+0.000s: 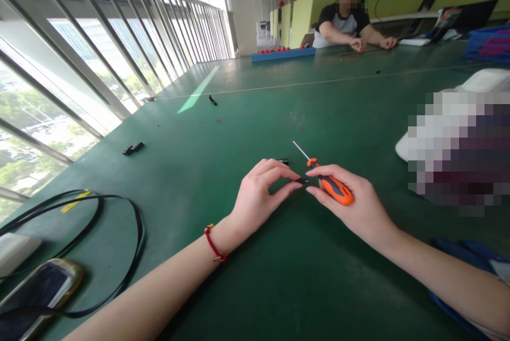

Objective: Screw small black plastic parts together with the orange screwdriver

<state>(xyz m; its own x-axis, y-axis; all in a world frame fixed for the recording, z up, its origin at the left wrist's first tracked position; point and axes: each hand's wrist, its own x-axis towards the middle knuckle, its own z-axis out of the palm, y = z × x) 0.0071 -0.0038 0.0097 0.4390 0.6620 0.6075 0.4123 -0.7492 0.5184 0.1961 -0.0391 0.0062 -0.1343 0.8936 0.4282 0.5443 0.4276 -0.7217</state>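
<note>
The counter (239,134) has a smooth green surface with a soft sheen, brighter where daylight falls on it. The screwdriver (336,189) pairs a thin, shiny metal shaft with a plastic-looking handle in orange and dark grey. The small black part (299,181) at the fingertips looks like plastic, as does the black piece (133,148) at the counter's left edge. The railing (119,6) is smooth metal with bright highlights. The cable (139,224) has a smooth dark sheath. The phone (35,293) shows a dark, glossy screen. The bracelet (214,245) is red cord with gold-coloured, metallic-looking bits. The blue basket (488,43) looks like plastic.
</note>
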